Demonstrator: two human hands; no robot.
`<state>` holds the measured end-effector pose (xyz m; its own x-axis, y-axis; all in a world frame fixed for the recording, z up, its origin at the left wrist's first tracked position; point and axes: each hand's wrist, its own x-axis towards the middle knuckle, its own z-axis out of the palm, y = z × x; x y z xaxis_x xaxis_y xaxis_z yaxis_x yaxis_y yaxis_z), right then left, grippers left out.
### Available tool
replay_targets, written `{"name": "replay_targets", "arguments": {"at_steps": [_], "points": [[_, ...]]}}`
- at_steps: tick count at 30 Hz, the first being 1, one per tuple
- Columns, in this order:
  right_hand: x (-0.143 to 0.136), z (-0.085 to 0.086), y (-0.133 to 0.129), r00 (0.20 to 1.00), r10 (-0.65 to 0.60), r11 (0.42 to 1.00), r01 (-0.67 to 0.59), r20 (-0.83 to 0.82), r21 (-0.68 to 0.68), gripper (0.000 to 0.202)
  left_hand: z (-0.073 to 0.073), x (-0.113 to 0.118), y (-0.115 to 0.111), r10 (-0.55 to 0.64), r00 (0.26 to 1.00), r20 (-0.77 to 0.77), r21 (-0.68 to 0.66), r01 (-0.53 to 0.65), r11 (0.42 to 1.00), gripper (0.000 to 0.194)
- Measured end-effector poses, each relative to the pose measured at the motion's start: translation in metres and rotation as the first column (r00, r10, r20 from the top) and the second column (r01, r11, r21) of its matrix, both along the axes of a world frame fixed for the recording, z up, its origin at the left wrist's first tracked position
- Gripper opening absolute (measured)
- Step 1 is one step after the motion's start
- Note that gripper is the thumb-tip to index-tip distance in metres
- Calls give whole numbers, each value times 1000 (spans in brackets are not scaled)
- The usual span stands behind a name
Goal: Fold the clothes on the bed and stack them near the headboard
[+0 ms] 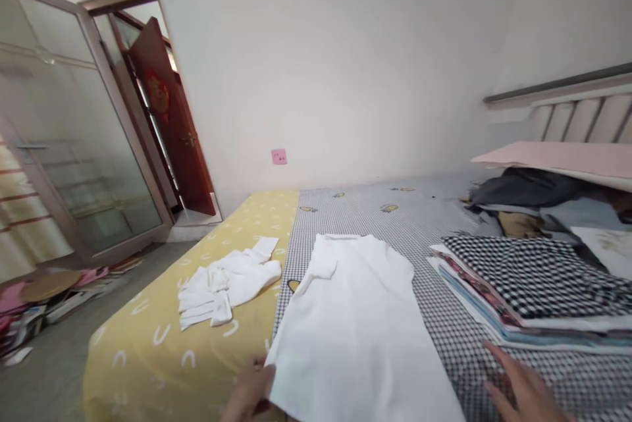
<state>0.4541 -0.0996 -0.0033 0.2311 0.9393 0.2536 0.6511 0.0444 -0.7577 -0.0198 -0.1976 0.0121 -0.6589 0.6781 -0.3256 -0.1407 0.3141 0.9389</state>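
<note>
A white short-sleeved shirt lies spread on the bed, its neckline toward the wall. One sleeve, on the left, is folded inward over the body. My left hand pinches the shirt's lower left edge. To the right of the shirt, my right hand has its fingers apart above the checked sheet and holds nothing. A crumpled white garment rests on the yellow cover, left of the shirt.
Folded clothes are stacked at the right, a black-and-white checked piece on top. Behind them lie dark clothes under a pink board. Books and boxes cover floor at left, near a glass door.
</note>
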Motion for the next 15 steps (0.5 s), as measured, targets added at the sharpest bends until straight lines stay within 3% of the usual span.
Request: {"name": "replay_targets", "arguments": {"at_steps": [2, 4, 6, 7, 9, 11, 13, 14, 15], "points": [[-12, 15, 18, 969, 25, 984, -68, 247, 167, 52, 10, -10, -3, 65, 983, -174, 12, -64, 998, 18], [-44, 29, 42, 916, 57, 950, -172, 398, 260, 44, 28, -6, 8, 60, 897, -438, 116, -10, 993, 21], [-87, 38, 68, 871, 103, 926, -260, 480, 274, 41, 45, 16, 32, -45, 702, -711, 158, 222, 962, 31], [-109, 39, 81, 851, 146, 918, -306, 504, 250, 41, 52, 32, 46, -123, 573, -810, 114, 360, 926, 36], [-147, 34, 101, 792, 291, 887, -433, 537, 158, 42, 57, 68, 76, -309, 352, -884, -51, 583, 811, 44], [-171, 23, 114, 723, 453, 832, -553, 522, 44, 45, 53, 96, 103, -477, 91, -874, -252, 755, 606, 50], [-181, 7, 118, 687, 555, 791, -611, 469, -41, 46, 44, 109, 124, -568, -142, -811, -420, 817, 394, 56], [-182, 0, 119, 686, 579, 784, -618, 441, -67, 47, 39, 109, 133, -593, -209, -778, -471, 817, 331, 58], [-182, -7, 120, 693, 587, 784, -616, 418, -80, 47, 34, 105, 141, -611, -238, -755, -500, 811, 303, 58]]}}
